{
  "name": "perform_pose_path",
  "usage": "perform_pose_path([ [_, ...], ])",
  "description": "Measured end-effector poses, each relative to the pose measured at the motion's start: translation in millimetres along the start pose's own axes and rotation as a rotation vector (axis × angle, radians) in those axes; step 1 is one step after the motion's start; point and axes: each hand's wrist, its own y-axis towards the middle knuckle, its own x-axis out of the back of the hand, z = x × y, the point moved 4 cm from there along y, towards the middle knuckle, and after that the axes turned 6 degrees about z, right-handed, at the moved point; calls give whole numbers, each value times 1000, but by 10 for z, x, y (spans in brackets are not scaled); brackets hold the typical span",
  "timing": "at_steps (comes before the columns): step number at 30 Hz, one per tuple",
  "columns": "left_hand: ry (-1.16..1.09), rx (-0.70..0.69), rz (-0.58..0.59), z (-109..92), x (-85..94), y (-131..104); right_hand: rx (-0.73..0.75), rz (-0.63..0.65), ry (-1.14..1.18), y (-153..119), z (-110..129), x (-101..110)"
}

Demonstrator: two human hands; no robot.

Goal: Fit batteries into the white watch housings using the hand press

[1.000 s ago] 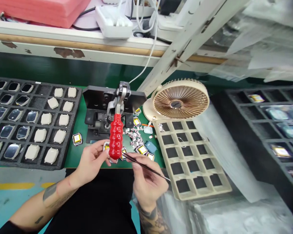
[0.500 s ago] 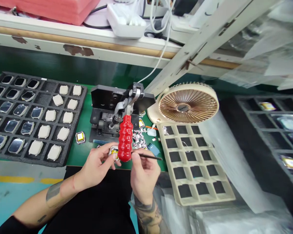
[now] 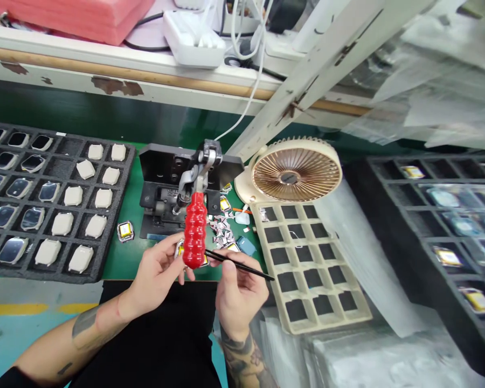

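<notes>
My left hand (image 3: 157,274) holds a small watch part (image 3: 180,249) with a yellow piece inside, at the table's front edge. The red handle (image 3: 195,231) of a black press (image 3: 161,202) hides much of that part. In my right hand (image 3: 240,288) is a thin black tool (image 3: 242,265), pinched between the fingers, its tip pointing left behind the red handle. Another watch part (image 3: 125,231) with a yellow piece lies on the green mat, left of the press. Small silvery pieces (image 3: 223,230) are piled right of the press.
At the left stands a black foam tray (image 3: 117,218) of watch screens and cream pieces. A beige fan (image 3: 295,170) is behind a beige compartment tray (image 3: 285,323). Another black tray (image 3: 359,178) is at the right, plastic bags (image 3: 359,361) below it. A white post (image 3: 303,81) slants overhead.
The view has shifted slightly to the right. The black tool now slants more steeply, its rear end lower. My left hand still holds the watch part.
</notes>
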Motion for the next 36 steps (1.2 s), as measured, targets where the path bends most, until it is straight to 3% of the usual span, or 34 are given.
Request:
perform_pose_path([
  [4, -66, 37, 1, 9, 7, 40, -59, 5, 27, -22, -111, 35],
  [9, -24, 9, -9, -8, 21, 47, 25, -52, 58, -24, -75, 82],
  [17, 119, -19, 68, 71, -43, -26, -6, 62, 33, -73, -49, -92],
  [24, 26, -51, 57, 105, -13, -11, -42, 174, 149, -91, -71, -100],
  [26, 24, -65, 41, 90, 13, -3, 23, 142, 121, -73, -6, -27],
  [30, -15, -28, 22, 41, 25, 17, 107, -49, 11, -23, 18, 133],
  [36, -40, -27, 92, 29, -23, 29, -66, 13, 78, 24, -63, 93],
])
